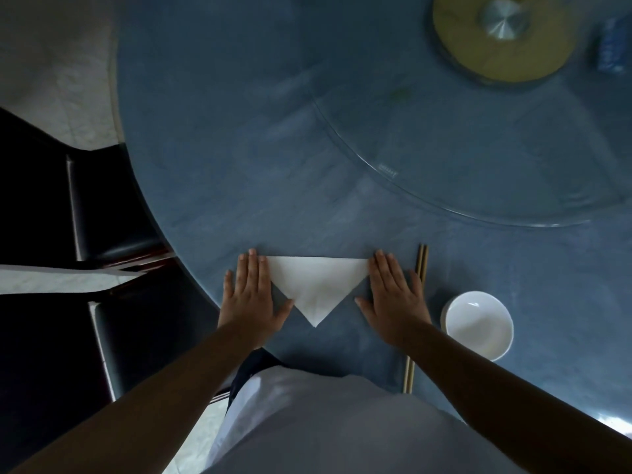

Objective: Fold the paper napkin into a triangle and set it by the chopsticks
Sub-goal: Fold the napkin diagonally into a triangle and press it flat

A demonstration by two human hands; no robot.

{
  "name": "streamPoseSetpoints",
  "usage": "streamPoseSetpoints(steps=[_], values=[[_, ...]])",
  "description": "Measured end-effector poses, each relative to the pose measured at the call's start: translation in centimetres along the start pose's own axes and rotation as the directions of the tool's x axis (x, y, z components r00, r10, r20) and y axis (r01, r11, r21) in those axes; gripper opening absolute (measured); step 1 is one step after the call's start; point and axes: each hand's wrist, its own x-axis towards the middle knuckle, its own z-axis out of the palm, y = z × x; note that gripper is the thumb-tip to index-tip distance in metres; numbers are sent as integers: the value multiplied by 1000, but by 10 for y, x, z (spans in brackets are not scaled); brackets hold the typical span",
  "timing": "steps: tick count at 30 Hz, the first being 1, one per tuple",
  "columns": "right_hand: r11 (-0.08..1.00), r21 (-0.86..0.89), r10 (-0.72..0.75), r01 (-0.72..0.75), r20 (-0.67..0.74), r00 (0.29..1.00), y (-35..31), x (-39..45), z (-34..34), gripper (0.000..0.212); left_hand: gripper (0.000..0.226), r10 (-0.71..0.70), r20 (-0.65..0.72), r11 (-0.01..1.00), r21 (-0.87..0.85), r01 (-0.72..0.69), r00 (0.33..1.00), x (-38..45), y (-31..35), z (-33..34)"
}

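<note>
A: Nearest the camera: pale shirt front (307,422) and both forearms reaching out over the round blue surface (239,148).

B: Room?

A: Dim. Pale tiled floor (51,63) top left, two dark chairs (113,227) pushed against the rim on the left. Clear glass turntable (478,159) covers the far right of the surface, yellowish disc with a metal hub (502,32) under its centre, blurred blue packet (612,49) at the right edge.

B: Step?

A: Fold looks done. Paper napkin (316,285) lies flat as a triangle, long edge away from the person, point toward them. Left hand (251,295) is flat on the left corner, right hand (393,299) flat on the right corner. No grip on anything, fingers spread wide, palms down. Reads as pressing the crease.

B: Placement?

A: Chopsticks (421,265) run just beside the right hand, partly under that forearm. White bowl (478,325) near them on the far side. Napkin is near the chopsticks, not touching.

B: Next?

A: My call: either lift off and leave it, or slide it right. Thin paper, so push flat and avoid reopening the fold or knocking the chopsticks.
</note>
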Motion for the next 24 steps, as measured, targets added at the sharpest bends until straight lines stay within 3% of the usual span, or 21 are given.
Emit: streamPoseSetpoints(steps=[4, 8, 11, 13, 19, 24], values=[[997, 40, -63, 62, 20, 998, -13, 0, -2, 84, 92, 26, -29, 1000, 11, -26, 999, -1, -1, -2], [971, 5, -238, 238, 24, 971, -31, -2, -5, 84, 87, 268, -34, 962, 59, -266, 963, -7, -2, -2], [938, -19, -344, 345, 43, 938, -37, -6, -2, 80, 80, 476, -28, 877, 84, -473, 879, -15, -1, -1], [922, -39, -382, 385, 59, 922, -34, -7, 1, 76, 77, 530, 9, 842, 109, -528, 848, -18, -2, 1], [961, -43, -270, 273, 60, 961, -7, -12, -4, 74, 79, 471, 63, 868, 144, -475, 880, -26, -18, -3], [992, 12, -128, 128, 22, 992, 2, -12, -8, 75, 80, 274, 11, 959, 78, -274, 962, -25, -30, -9]])
